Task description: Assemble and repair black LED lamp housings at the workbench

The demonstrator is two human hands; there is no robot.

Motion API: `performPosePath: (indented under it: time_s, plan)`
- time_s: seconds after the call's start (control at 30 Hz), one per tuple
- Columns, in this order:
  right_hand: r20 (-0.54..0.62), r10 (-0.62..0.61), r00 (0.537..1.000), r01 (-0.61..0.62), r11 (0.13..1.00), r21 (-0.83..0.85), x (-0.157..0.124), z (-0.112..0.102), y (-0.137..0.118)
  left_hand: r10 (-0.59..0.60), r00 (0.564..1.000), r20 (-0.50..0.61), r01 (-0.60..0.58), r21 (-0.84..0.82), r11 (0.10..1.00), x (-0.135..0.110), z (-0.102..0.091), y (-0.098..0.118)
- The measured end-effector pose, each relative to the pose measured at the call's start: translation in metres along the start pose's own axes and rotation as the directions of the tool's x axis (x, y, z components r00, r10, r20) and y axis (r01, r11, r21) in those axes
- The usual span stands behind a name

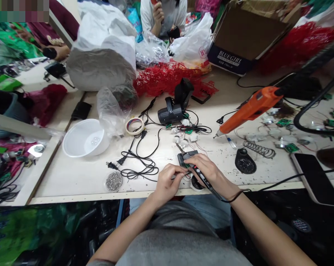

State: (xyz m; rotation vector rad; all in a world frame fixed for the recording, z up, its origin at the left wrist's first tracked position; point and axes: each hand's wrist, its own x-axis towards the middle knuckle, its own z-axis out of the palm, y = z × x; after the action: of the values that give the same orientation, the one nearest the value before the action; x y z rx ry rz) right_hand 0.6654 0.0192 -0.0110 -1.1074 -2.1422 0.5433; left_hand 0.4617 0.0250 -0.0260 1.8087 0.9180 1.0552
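Observation:
My right hand (212, 173) is closed around a soldering iron (202, 177) with a small red display, its tip pointing up and away over a dark grey plastic housing (180, 160). My left hand (167, 183) pinches the end of a black cable (186, 173) beside a small green circuit board (187, 165) at the housing. Just below my right fingers lies a round black part with a white rim (196, 183), partly covered. Several white motors (185, 142) with thin wires lie just beyond the housing.
On the table are a white bowl (85, 138), tape roll (134, 126), dish of small metal pieces (114, 181), plugged cables (140, 162), black device (171, 113), soldering stand coil (259, 149) and phone (320, 177). An orange electric screwdriver (250, 109) hangs at right. A co-worker (164, 16) sits opposite.

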Motion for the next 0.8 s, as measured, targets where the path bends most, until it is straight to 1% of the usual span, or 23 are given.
performPosePath:
  time_s: [0.07,0.13,0.17,0.23,0.27,0.3,0.37,0.43,0.53,0.6,0.7,0.8]
  plan:
    - [-0.03,0.024,0.999,-0.024,1.0,0.016,-0.003,0.006,0.007,-0.075,0.997,-0.014,0.074,-0.058,0.996,-0.002,0.003,-0.002]
    - [-0.048,0.04,0.998,-0.038,0.999,0.031,-0.005,0.012,0.013,-0.208,0.978,-0.021,0.202,-0.155,0.967,-0.002,0.006,-0.005]
    - [-0.051,0.048,0.998,-0.046,0.998,0.038,-0.006,0.014,0.015,-0.29,0.957,-0.015,0.28,-0.216,0.935,-0.001,0.007,-0.007]
    - [-0.055,0.056,0.997,-0.053,0.998,0.04,-0.007,0.015,0.017,-0.432,0.902,0.016,0.412,-0.336,0.847,0.002,0.008,-0.009]
    - [-0.057,0.054,0.997,-0.052,0.998,0.034,-0.006,0.015,0.016,-0.477,0.878,0.03,0.451,-0.381,0.807,0.005,0.008,-0.01]
    - [-0.057,0.05,0.997,-0.049,0.998,0.026,-0.006,0.014,0.015,-0.502,0.864,0.036,0.47,-0.414,0.779,0.009,0.007,-0.01]
    - [-0.057,0.039,0.998,-0.038,0.999,0.009,-0.004,0.012,0.011,-0.505,0.862,0.037,0.469,-0.435,0.769,0.015,0.004,-0.01]
    - [-0.055,0.033,0.998,-0.033,0.999,-0.001,-0.003,0.009,0.007,-0.466,0.884,0.023,0.438,-0.388,0.811,0.02,0.0,-0.009]
    - [-0.059,0.035,0.998,-0.035,0.999,-0.004,-0.003,0.007,0.002,-0.339,0.941,0.004,0.333,-0.196,0.922,0.022,-0.004,-0.009]
    - [-0.064,0.039,0.997,-0.039,0.999,-0.006,-0.003,0.006,0.0,-0.254,0.967,0.004,0.254,-0.081,0.964,0.022,-0.004,-0.009]
    - [-0.073,0.039,0.997,-0.04,0.999,-0.011,-0.003,0.004,-0.002,-0.216,0.976,-0.013,0.216,0.008,0.976,0.021,-0.004,-0.009]
    - [-0.127,0.032,0.991,-0.035,0.999,-0.02,-0.002,0.003,-0.005,-0.187,0.982,-0.022,0.188,0.103,0.977,0.023,-0.004,-0.009]
